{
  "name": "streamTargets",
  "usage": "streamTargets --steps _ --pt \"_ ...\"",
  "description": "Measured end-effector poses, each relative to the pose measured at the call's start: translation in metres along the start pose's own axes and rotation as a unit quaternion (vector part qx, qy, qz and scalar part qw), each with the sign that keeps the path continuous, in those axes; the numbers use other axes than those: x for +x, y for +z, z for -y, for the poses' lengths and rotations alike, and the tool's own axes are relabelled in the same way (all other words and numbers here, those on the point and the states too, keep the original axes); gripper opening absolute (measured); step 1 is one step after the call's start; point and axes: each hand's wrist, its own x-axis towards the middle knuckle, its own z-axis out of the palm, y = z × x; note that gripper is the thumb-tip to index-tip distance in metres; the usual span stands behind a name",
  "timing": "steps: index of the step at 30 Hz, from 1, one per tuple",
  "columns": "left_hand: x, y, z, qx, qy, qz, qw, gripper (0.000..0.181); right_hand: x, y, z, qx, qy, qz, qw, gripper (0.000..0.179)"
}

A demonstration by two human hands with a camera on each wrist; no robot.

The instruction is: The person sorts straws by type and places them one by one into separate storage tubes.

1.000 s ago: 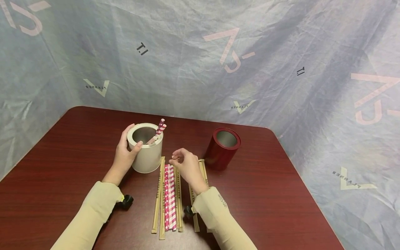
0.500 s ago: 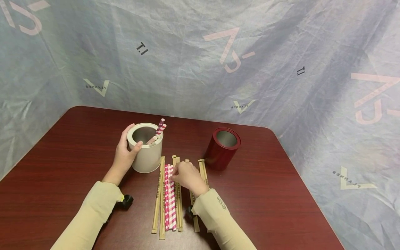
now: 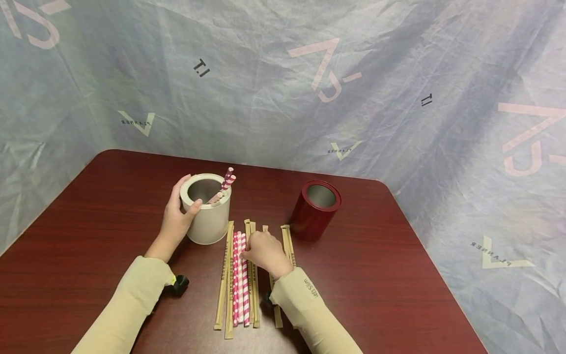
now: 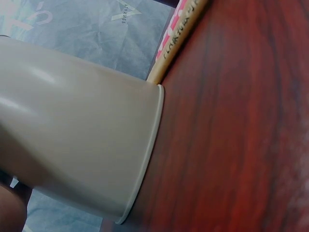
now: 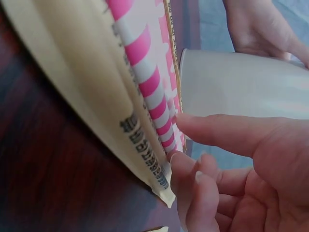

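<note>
My left hand (image 3: 176, 216) grips the side of a cream-white can (image 3: 208, 227), thumb near its rim. The can stands upright on the table, and several pink-patterned paper straws (image 3: 228, 183) lean out of its right side. In front lies a row of loose pink-and-white straws (image 3: 240, 295). My right hand (image 3: 267, 250) is over the upper part of this row, fingers curled. Up close in the right wrist view, thumb and fingertips pinch at a pale patterned straw (image 5: 170, 99) beside a boldly striped straw (image 5: 149, 82). Part of the pinched straw is hidden.
Straws in brown paper sleeves (image 3: 223, 290) lie on both sides of the loose ones, with more sleeved straws (image 3: 287, 243) farther right, partly under the right arm. A dark red can (image 3: 311, 216) stands at the right. A grey printed sheet (image 3: 265, 88) hangs behind the brown table (image 3: 389, 275).
My right hand has come down and toward me from beside the cream can onto the loose straws. A middle straw has shifted slightly away from me. My left hand stays on the can.
</note>
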Motion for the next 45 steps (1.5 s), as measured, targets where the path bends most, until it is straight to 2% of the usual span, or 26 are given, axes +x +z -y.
streamTargets --steps 5,13,24,28,34,36,40,43,45 --pt "-0.001 0.000 0.000 0.001 0.002 0.000 1.0000 0.074 0.000 0.000 0.004 -0.013 0.011 0.007 0.9998 0.046" --pt "-0.001 -0.001 0.002 -0.002 -0.004 0.006 1.0000 0.075 0.001 0.002 0.006 -0.022 0.021 0.018 0.9994 0.053" --pt "-0.002 -0.001 0.001 -0.004 -0.004 0.003 1.0000 0.074 0.004 0.005 0.001 0.054 0.034 0.045 0.9970 0.052" --pt "-0.001 -0.001 0.002 -0.003 -0.002 0.003 1.0000 0.074 0.004 0.005 0.002 0.074 0.038 0.056 0.9950 0.041" --pt "-0.001 0.000 0.003 -0.007 0.001 0.004 1.0000 0.074 0.004 0.004 -0.003 0.110 0.035 0.051 0.9921 0.027" --pt "0.000 0.000 0.003 -0.004 0.001 0.004 1.0000 0.074 0.004 0.004 -0.006 0.142 0.036 0.045 0.9882 0.026" --pt "0.000 0.001 0.003 -0.001 0.002 0.003 1.0000 0.074 0.003 0.004 -0.012 0.220 0.042 0.035 0.9740 0.019" --pt "0.000 0.000 0.002 -0.003 0.003 0.002 1.0000 0.074 0.004 0.004 -0.016 0.291 0.051 0.031 0.9549 0.014" --pt "-0.001 0.000 0.002 -0.005 0.004 0.001 1.0000 0.074 0.005 0.005 -0.017 0.338 0.059 0.027 0.9388 0.012"
